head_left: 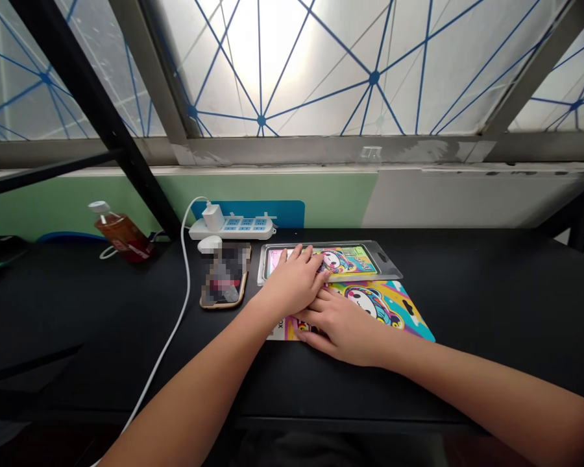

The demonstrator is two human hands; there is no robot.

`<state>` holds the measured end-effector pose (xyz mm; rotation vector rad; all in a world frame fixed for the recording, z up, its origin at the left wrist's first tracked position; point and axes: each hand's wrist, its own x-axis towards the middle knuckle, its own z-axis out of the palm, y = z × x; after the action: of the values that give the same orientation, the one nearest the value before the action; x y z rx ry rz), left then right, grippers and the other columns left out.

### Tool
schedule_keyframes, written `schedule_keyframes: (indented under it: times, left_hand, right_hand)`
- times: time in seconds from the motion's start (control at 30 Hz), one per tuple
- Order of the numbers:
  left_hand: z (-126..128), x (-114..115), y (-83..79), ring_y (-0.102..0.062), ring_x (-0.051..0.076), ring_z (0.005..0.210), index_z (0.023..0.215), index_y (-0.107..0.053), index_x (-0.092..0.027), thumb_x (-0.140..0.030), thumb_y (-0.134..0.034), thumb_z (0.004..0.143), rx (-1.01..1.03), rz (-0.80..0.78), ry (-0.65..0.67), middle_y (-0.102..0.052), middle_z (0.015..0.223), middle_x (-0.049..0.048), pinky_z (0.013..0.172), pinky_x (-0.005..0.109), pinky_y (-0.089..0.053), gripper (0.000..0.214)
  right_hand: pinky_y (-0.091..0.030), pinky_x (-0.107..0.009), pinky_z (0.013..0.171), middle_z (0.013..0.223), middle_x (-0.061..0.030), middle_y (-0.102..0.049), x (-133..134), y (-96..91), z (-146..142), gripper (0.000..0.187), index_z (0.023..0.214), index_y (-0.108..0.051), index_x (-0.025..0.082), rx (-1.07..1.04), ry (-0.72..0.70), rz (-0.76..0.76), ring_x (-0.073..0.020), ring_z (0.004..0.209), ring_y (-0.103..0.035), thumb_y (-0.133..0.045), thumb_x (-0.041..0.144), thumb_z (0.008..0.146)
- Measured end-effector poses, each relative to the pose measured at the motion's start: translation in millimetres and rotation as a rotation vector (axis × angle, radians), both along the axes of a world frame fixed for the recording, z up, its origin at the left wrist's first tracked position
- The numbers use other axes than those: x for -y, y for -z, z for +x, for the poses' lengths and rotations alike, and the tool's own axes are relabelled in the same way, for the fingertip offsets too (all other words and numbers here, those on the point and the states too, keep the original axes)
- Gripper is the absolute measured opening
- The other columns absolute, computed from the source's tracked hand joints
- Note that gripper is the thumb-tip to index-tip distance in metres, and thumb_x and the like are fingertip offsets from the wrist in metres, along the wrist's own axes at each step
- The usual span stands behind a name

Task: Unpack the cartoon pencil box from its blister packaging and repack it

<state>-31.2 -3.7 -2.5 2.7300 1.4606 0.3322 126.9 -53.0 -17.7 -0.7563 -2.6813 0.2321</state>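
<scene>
Open and palm down on a clear plastic blister tray (pixel 387 264): left hand (pixel 292 282), apparently pinning it to the black desk (pixel 491 305); flat and open on a cartoon-printed card (pixel 399 318) just below: right hand (pixel 343 327), likely steadying it; just left, within easy reach: a smartphone (pixel 224 275).
</scene>
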Motion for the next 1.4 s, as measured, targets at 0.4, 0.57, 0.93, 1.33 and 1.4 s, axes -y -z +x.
schedule_keyframes:
  times: [0.4, 0.57, 0.93, 1.33, 1.4]
  left_hand:
    - [-15, -6, -8.9, -0.053, 0.031, 0.131, 0.135, -0.057, -0.016, -0.053, -0.039, 0.105, -0.045, 0.149, -0.085, -0.061, 0.141, 0.0144, 0.106, 0.049, -0.042, 0.051]
    - [-17, -10, -3.3, -0.048, 0.033, 0.133, 0.134, -0.058, -0.018, -0.051, -0.038, 0.105, -0.065, 0.119, -0.094, -0.055, 0.146, 0.0137, 0.105, 0.052, -0.043, 0.049]
    - [-29, -14, -12.4, -0.047, 0.034, 0.136, 0.144, -0.049, -0.019, -0.055, -0.047, 0.101, 0.016, 0.107, -0.109, -0.056, 0.146, 0.0145, 0.112, 0.058, -0.033, 0.056]
    - [-38, 27, -56.2, -0.056, 0.030, 0.112, 0.122, -0.064, -0.018, -0.025, -0.072, 0.090, 0.179, 0.566, 0.067, -0.067, 0.117, 0.0109, 0.098, 0.046, -0.048, 0.034]
    - [-37, 51, -53.9, -0.056, 0.029, 0.112, 0.120, -0.064, -0.019, -0.017, -0.067, 0.091, 0.212, 0.596, 0.113, -0.066, 0.116, 0.0110, 0.099, 0.046, -0.048, 0.029]
  right_hand:
    - [-0.052, -0.044, 0.084, 0.108, -0.0147, -0.068, -65, -23.1, 72, 0.040, 0.115, -0.070, 0.018, 0.075, 0.410, 0.120, -0.0298, 0.098, -0.063, -0.050, 0.048, 0.098]
    - [-0.050, -0.049, 0.094, 0.123, -0.0175, -0.058, -94, -26.6, 92, 0.077, 0.132, -0.062, 0.019, 0.173, 0.530, -0.137, -0.0366, 0.114, -0.057, -0.058, 0.077, 0.080]
    - [-0.050, -0.048, 0.086, 0.109, -0.0140, -0.058, -108, -41.8, 79, 0.064, 0.097, -0.071, 0.020, 0.140, 0.480, 0.057, -0.0358, 0.102, -0.058, -0.087, 0.065, 0.055]
    - [-0.050, -0.046, 0.090, 0.110, -0.0133, -0.065, -25, -34.3, 97, 0.031, 0.120, -0.055, 0.019, -0.190, 0.414, 0.649, -0.0283, 0.101, -0.060, -0.066, 0.026, 0.092]
    - [-0.053, -0.044, 0.086, 0.107, -0.0134, -0.064, 1, -30.6, 105, 0.042, 0.132, -0.052, 0.018, -0.177, 0.375, 0.783, -0.0276, 0.098, -0.059, -0.063, 0.019, 0.092]
